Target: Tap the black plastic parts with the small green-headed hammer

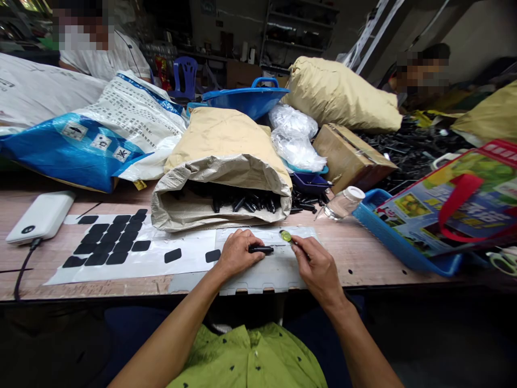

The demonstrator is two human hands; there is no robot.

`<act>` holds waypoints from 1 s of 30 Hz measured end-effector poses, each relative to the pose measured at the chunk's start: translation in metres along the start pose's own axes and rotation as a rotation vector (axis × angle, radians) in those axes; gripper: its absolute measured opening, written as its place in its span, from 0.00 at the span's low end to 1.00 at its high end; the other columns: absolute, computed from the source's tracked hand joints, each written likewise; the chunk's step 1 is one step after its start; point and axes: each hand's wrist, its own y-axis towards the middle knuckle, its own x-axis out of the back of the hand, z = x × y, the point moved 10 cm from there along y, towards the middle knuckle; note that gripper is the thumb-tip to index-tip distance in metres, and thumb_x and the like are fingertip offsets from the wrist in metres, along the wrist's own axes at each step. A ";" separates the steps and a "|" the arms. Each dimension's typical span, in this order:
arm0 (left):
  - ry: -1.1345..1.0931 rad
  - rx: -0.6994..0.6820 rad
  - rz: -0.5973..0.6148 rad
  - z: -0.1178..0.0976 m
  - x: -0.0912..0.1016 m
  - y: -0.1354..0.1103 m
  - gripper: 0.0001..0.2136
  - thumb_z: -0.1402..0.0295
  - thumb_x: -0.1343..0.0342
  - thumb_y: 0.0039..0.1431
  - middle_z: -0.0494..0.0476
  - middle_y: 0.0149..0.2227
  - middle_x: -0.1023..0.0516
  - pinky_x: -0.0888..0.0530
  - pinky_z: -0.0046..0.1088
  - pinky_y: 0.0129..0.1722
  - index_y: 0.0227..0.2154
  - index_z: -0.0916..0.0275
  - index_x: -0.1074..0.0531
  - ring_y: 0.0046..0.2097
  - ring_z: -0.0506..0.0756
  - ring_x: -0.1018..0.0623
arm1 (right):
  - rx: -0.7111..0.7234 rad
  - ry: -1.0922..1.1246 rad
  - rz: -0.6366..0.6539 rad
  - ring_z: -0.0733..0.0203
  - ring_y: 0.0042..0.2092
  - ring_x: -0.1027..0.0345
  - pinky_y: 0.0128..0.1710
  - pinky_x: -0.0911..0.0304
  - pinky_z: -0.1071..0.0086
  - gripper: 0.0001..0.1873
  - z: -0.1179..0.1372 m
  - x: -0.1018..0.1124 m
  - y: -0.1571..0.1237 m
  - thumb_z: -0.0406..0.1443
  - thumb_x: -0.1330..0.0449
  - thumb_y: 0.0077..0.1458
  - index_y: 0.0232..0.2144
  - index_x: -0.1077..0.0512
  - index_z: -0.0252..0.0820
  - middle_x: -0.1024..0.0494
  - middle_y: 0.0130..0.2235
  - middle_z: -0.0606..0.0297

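My left hand [241,250] pinches a short black tube-like piece [262,249] that points to the right. Between the thumb and fingers of my right hand [317,264] is a small tool with a rounded yellow-green end [285,235]; its exact kind I cannot make out. Both hands are over a grey mat [258,277] at the table's front edge, a short gap between the two held things. Behind them, a large paper sack [230,132] lies with its mouth toward me, and several similar black pieces [246,203] show inside.
To the left, a white sheet [133,269] bears many black rounded squares [117,257], beside a white power bank [40,218] with a cable. A clear jar [343,203], a blue basket [404,245] and a printed bag [464,199] stand right. Two people are beyond the table.
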 end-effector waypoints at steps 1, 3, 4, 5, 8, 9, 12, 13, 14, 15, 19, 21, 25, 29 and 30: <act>0.002 0.004 -0.003 0.000 0.000 0.000 0.09 0.64 0.34 0.55 0.51 0.36 0.22 0.33 0.36 0.45 0.39 0.52 0.17 0.45 0.59 0.28 | -0.013 -0.044 -0.021 0.57 0.46 0.26 0.48 0.32 0.64 0.15 -0.011 0.004 0.002 0.37 0.46 0.67 0.51 0.25 0.47 0.21 0.44 0.60; -0.003 0.005 -0.007 0.000 0.001 0.000 0.08 0.65 0.34 0.54 0.51 0.36 0.22 0.34 0.36 0.45 0.39 0.53 0.18 0.45 0.59 0.28 | -0.049 -0.151 -0.045 0.56 0.45 0.26 0.46 0.33 0.64 0.15 -0.036 0.006 0.006 0.38 0.46 0.66 0.50 0.24 0.47 0.21 0.42 0.60; -0.006 0.004 -0.009 -0.001 0.001 0.000 0.08 0.65 0.34 0.54 0.51 0.36 0.22 0.34 0.36 0.46 0.38 0.53 0.18 0.45 0.59 0.28 | -0.065 -0.197 -0.048 0.56 0.46 0.27 0.46 0.33 0.64 0.14 -0.048 0.005 0.007 0.37 0.46 0.66 0.49 0.24 0.47 0.21 0.43 0.60; -0.008 0.004 -0.011 -0.001 0.001 0.000 0.08 0.66 0.34 0.54 0.51 0.37 0.22 0.34 0.36 0.46 0.38 0.53 0.18 0.45 0.59 0.28 | -0.074 -0.239 -0.047 0.56 0.46 0.27 0.46 0.34 0.64 0.14 -0.058 0.003 0.008 0.37 0.46 0.65 0.49 0.23 0.46 0.21 0.43 0.60; -0.001 0.008 -0.013 -0.001 0.001 -0.001 0.08 0.65 0.35 0.55 0.51 0.37 0.22 0.34 0.37 0.46 0.38 0.53 0.19 0.45 0.59 0.28 | -0.063 -0.342 -0.047 0.55 0.44 0.30 0.45 0.36 0.63 0.14 -0.074 -0.006 0.008 0.36 0.45 0.64 0.48 0.23 0.45 0.22 0.41 0.60; 0.004 0.007 -0.013 -0.001 0.001 -0.001 0.08 0.65 0.35 0.55 0.51 0.37 0.22 0.34 0.37 0.45 0.38 0.53 0.19 0.45 0.59 0.28 | -0.055 -0.365 -0.056 0.54 0.44 0.31 0.45 0.36 0.63 0.14 -0.075 -0.007 0.008 0.36 0.45 0.64 0.48 0.23 0.45 0.22 0.40 0.60; 0.024 -0.004 -0.016 -0.003 0.001 -0.001 0.08 0.65 0.35 0.55 0.52 0.37 0.22 0.34 0.37 0.45 0.38 0.54 0.19 0.45 0.59 0.28 | -0.039 -0.392 -0.092 0.54 0.43 0.33 0.46 0.38 0.62 0.14 -0.072 -0.008 0.006 0.36 0.45 0.64 0.48 0.23 0.45 0.22 0.40 0.59; 0.029 -0.007 -0.018 -0.003 0.001 -0.002 0.08 0.65 0.35 0.55 0.52 0.37 0.23 0.34 0.37 0.45 0.39 0.54 0.19 0.45 0.59 0.28 | -0.037 -0.389 -0.096 0.54 0.43 0.34 0.46 0.38 0.62 0.14 -0.070 -0.007 0.005 0.36 0.45 0.64 0.48 0.23 0.45 0.23 0.40 0.59; 0.032 -0.010 -0.019 -0.003 0.000 -0.002 0.08 0.65 0.35 0.55 0.52 0.37 0.23 0.34 0.37 0.45 0.39 0.54 0.19 0.44 0.59 0.28 | -0.036 -0.384 -0.096 0.54 0.43 0.34 0.45 0.38 0.62 0.14 -0.069 -0.007 0.005 0.35 0.45 0.64 0.48 0.23 0.45 0.23 0.40 0.59; 0.032 -0.013 -0.018 -0.003 0.000 -0.002 0.08 0.65 0.35 0.55 0.52 0.37 0.23 0.34 0.37 0.46 0.39 0.54 0.19 0.44 0.59 0.28 | -0.036 -0.378 -0.092 0.54 0.42 0.34 0.45 0.39 0.63 0.14 -0.069 -0.007 0.005 0.35 0.45 0.65 0.48 0.24 0.45 0.23 0.40 0.59; 0.030 -0.025 -0.003 -0.003 -0.001 -0.003 0.08 0.64 0.36 0.57 0.52 0.38 0.22 0.34 0.37 0.46 0.40 0.54 0.20 0.45 0.59 0.28 | -0.044 -0.377 -0.089 0.55 0.42 0.34 0.45 0.39 0.63 0.14 -0.070 -0.007 0.005 0.36 0.45 0.65 0.48 0.24 0.45 0.23 0.40 0.60; 0.032 -0.033 0.003 -0.003 -0.001 -0.003 0.08 0.62 0.36 0.59 0.53 0.38 0.22 0.34 0.37 0.45 0.41 0.55 0.20 0.45 0.59 0.28 | -0.049 -0.379 -0.091 0.55 0.42 0.34 0.45 0.39 0.63 0.13 -0.070 -0.007 0.005 0.36 0.45 0.65 0.48 0.24 0.44 0.23 0.40 0.60; 0.029 -0.073 0.012 -0.005 -0.002 -0.003 0.09 0.60 0.40 0.64 0.54 0.39 0.23 0.34 0.36 0.46 0.43 0.55 0.21 0.45 0.58 0.29 | -0.069 -0.381 -0.079 0.55 0.43 0.34 0.45 0.39 0.63 0.14 -0.072 -0.008 0.005 0.36 0.45 0.64 0.48 0.24 0.44 0.24 0.40 0.60; 0.008 -0.122 0.028 -0.012 -0.003 -0.012 0.12 0.57 0.44 0.68 0.56 0.42 0.23 0.34 0.37 0.48 0.45 0.56 0.21 0.47 0.59 0.29 | -0.085 -0.377 -0.072 0.55 0.43 0.34 0.46 0.40 0.63 0.14 -0.074 -0.009 0.004 0.36 0.45 0.64 0.48 0.24 0.45 0.24 0.40 0.60; -0.001 -0.140 0.038 -0.015 -0.004 -0.018 0.12 0.57 0.44 0.68 0.57 0.44 0.23 0.33 0.38 0.50 0.45 0.56 0.21 0.48 0.59 0.29 | -0.086 -0.376 -0.072 0.55 0.44 0.34 0.46 0.40 0.63 0.13 -0.075 -0.009 0.004 0.36 0.45 0.64 0.48 0.24 0.45 0.24 0.40 0.60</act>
